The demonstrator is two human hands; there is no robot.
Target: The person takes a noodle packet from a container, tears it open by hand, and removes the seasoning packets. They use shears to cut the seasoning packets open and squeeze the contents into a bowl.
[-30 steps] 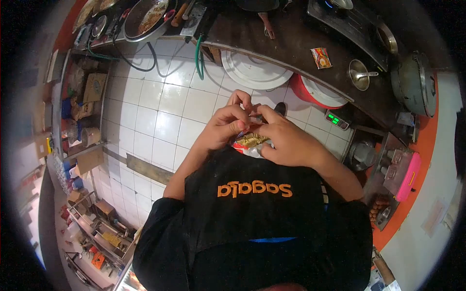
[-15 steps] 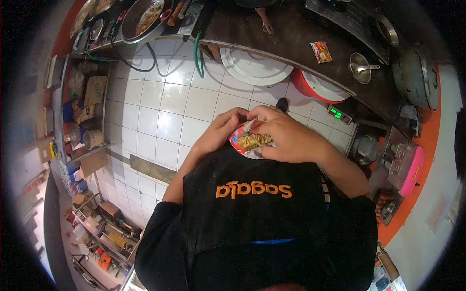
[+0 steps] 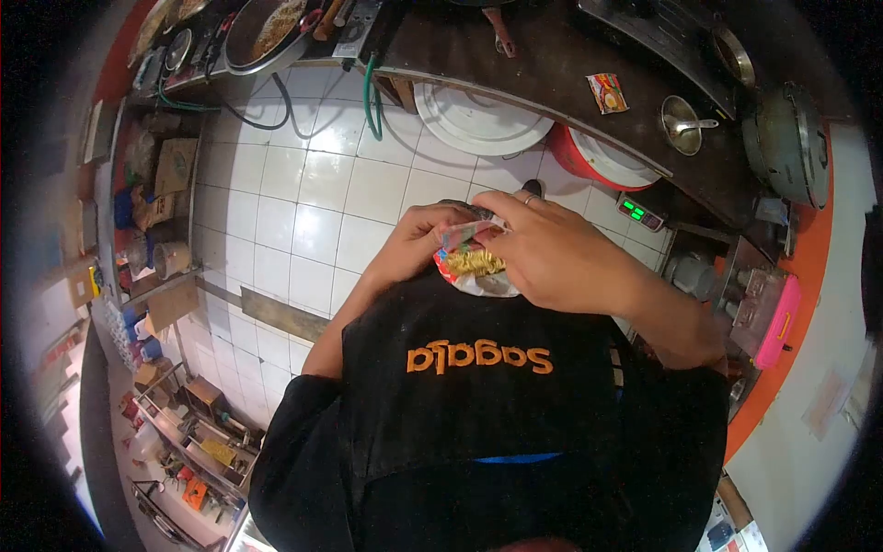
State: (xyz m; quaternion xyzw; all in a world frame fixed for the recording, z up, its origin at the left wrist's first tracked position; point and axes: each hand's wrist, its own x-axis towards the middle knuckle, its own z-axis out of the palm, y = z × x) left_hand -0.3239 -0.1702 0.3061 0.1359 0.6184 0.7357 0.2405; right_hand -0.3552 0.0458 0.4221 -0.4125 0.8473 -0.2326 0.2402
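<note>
An opened instant noodle packet (image 3: 445, 267), red and white, is held in front of my chest. Its dry noodle block (image 3: 476, 263) shows in the torn opening. My left hand (image 3: 418, 244) is closed around the packet's left side. My right hand (image 3: 561, 253), with a ring on one finger, pinches at the opening. A small shiny, partly clear sachet (image 3: 464, 233) stretches between the fingers of both hands above the noodles. My right fingertips are partly hidden behind the hand.
On the dark counter ahead lie another noodle packet (image 3: 607, 93) and a metal bowl with a spoon (image 3: 682, 125). A large pot (image 3: 786, 147) stands at right, a wok (image 3: 269, 37) at upper left. Below the counter are a white lid (image 3: 483, 120) and a green-lit digital display (image 3: 640, 212).
My right hand has drawn back slightly to the right and turned, and the shiny sachet now shows above the noodles. My left hand stays on the packet. The view has shifted a little.
</note>
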